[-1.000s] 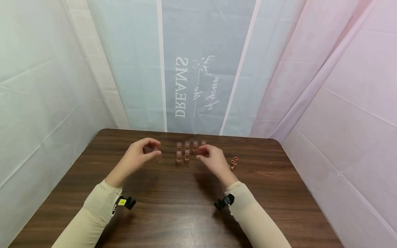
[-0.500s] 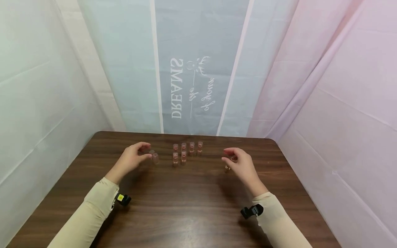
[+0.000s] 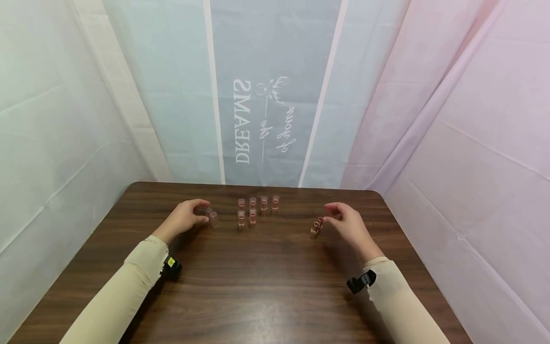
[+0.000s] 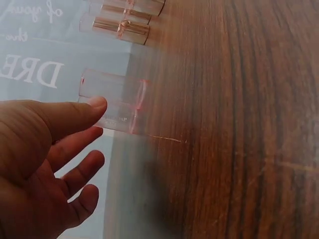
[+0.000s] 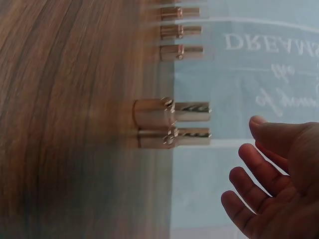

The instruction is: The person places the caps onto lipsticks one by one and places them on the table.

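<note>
My left hand [image 3: 185, 217] hovers at the left of the table beside two clear pinkish caps [image 4: 112, 87] that stand on it. In the left wrist view its thumb overlaps the nearer cap; whether it touches cannot be told. The fingers are spread loosely. At the right, my right hand [image 3: 350, 224] is held with loose fingers, apart from two uncapped gold lipstick tubes [image 5: 152, 113] standing upright side by side. Between the hands stand several capped lipstick tubes [image 3: 252, 217] in two rows, with clear covers over their gold inner parts.
The dark wooden table [image 3: 262, 286] has its back edge close behind the tubes. A pale blue cloth [image 3: 266, 48] with white lettering hangs behind, and white cloth walls [image 3: 485, 191] close off both sides.
My right hand has moved right, from the back row of capped tubes to past the two uncapped ones. The left hand has drawn back slightly leftward, and the two clear caps stand still.
</note>
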A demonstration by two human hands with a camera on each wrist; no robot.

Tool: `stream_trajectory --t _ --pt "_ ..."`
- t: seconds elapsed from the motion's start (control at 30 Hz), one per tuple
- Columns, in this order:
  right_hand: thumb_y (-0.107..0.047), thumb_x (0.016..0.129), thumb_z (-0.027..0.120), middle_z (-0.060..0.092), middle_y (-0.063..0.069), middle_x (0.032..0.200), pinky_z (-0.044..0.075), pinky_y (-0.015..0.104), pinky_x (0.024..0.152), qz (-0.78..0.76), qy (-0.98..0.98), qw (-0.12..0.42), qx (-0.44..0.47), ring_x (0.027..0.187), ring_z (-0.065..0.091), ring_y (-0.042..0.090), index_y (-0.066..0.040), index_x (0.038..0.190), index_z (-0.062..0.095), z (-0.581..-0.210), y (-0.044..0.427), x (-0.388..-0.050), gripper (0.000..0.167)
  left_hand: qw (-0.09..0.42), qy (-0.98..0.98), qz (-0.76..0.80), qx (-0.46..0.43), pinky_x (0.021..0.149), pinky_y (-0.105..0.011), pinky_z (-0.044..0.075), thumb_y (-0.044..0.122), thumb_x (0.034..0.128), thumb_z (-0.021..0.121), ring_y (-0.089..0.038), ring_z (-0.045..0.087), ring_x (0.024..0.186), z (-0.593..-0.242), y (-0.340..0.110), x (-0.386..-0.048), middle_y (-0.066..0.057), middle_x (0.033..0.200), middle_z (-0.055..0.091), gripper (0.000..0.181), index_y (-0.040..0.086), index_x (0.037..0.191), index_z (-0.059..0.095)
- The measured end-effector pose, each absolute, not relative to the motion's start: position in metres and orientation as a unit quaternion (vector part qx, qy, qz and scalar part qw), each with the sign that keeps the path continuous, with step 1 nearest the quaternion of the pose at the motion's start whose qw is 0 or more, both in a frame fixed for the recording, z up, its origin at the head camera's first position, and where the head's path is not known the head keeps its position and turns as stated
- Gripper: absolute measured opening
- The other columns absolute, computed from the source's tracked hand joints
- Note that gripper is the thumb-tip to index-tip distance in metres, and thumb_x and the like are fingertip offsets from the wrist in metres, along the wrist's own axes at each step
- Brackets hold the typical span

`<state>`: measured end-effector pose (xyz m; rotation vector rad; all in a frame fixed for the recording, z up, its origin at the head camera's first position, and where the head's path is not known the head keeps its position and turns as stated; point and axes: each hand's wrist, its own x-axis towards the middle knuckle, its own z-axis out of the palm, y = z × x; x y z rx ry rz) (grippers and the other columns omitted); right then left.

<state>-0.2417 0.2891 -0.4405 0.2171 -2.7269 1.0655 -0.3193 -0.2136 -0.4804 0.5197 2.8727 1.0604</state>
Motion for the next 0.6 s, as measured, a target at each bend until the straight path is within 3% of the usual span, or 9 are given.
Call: stream_trajectory --t 0.17,0.3,0.43,0.6 --pt "-0.016 0.094 0.076 0.066 0.015 0.130 0.053 0.050 0.095 0.381 -0.921 0.028 0.076 0.118 0.063 0.035 -0.004 0.133 0.062 -0.456 0.303 -0.253 0.043 0.027 0.921 0.348 0.172 0.099 -0.055 0.047 0.017 0.0916 0.079 -0.037 0.060 0.121 -0.482 -0.213 -0.324 -0.016 0.129 0.067 0.050 0.005 0.137 0.062" --pt "-0.016 0.094 0.076 0.066 0.017 0.130 0.049 0.051 0.101 0.389 -0.916 -0.034 0.089 0.121 0.061 0.034 -0.002 0.133 0.062 -0.471 0.318 -0.266 0.045 0.032 0.918 0.355 0.172 0.088 -0.046 0.051 0.014 0.0922 0.078 -0.031 0.063 0.111 -0.486 -0.213 -0.328 -0.014 0.125 0.068 0.045 0.006 0.134 0.064" --pt "-0.014 0.093 0.077 0.066 0.019 0.130 0.051 0.045 0.097 0.408 -0.905 -0.060 0.102 0.119 0.062 0.034 -0.001 0.135 0.061 -0.481 0.326 -0.276 0.048 0.033 0.916 0.360 0.172 0.079 -0.039 0.050 0.013 0.0927 0.077 -0.026 0.064 0.104 -0.491 -0.212 -0.329 -0.013 0.120 0.069 0.041 0.007 0.131 0.065" --pt "-0.008 0.091 0.078 0.068 0.018 0.123 0.052 0.031 0.087 0.420 -0.894 -0.075 0.140 0.115 0.063 0.033 0.000 0.140 0.058 -0.486 0.326 -0.281 0.053 0.030 0.915 0.364 0.171 0.079 -0.038 0.051 0.014 0.0924 0.077 -0.025 0.065 0.100 -0.490 -0.211 -0.329 -0.011 0.114 0.071 0.037 0.008 0.128 0.067"
